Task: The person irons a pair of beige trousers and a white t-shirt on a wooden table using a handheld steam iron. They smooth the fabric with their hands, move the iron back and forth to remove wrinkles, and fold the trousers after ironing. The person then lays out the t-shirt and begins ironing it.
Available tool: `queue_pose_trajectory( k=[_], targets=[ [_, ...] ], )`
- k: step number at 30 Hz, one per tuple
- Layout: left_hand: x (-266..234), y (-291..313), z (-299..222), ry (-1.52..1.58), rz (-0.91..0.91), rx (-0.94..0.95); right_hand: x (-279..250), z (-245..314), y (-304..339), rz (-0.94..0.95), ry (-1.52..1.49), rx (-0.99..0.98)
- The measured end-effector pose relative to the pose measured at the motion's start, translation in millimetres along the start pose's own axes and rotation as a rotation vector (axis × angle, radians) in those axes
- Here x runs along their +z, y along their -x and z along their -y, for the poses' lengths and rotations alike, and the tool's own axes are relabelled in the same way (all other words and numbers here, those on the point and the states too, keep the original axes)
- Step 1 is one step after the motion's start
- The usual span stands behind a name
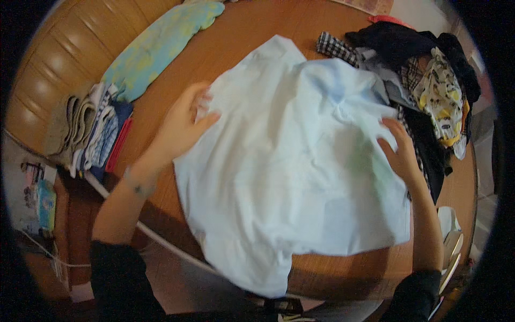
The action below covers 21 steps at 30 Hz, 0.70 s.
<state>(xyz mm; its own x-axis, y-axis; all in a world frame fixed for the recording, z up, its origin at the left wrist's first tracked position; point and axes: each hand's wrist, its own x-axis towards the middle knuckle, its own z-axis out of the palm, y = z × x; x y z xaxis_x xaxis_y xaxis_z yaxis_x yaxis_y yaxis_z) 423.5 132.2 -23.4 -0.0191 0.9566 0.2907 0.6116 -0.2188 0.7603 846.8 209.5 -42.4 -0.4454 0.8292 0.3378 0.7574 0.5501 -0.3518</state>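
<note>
A pale, bluish-white garment, apparently a shirt, lies loosely spread and wrinkled in front of me. Its lower part hangs past the near edge of the wooden table. At the garment's left edge is my left hand, its thumb apart from its slightly curled fingers. My right hand is over the right edge, thumb and fingers spread. Neither hand visibly grips the cloth, though I cannot tell how firmly either touches it. Some blur softens the garment and both hands.
Folded clothes stand in a row at the left, beside a green-yellow patterned cloth. A heap of dark clothes lies at the far right, with a yellow-and-white printed garment on it. A padded brown backrest borders the table.
</note>
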Motion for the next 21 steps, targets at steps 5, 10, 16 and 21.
queue_pose_trajectory(
  k=[5,10,16,21],
  targets=[
    [-13,181,-20,0.09,0.04,-0.396,-29,50,150,0.198,-0.231,0.028],
    [26,227,-53,-0.126,0.097,-0.455,-10,85,185,0.133,-0.07,-0.038],
    [49,215,-51,0.293,-0.067,-0.299,7,153,187,0.014,-0.329,-0.088],
    [47,206,-68,1.064,-0.126,-0.531,45,232,192,0.066,-0.238,-0.218]
  ],
)
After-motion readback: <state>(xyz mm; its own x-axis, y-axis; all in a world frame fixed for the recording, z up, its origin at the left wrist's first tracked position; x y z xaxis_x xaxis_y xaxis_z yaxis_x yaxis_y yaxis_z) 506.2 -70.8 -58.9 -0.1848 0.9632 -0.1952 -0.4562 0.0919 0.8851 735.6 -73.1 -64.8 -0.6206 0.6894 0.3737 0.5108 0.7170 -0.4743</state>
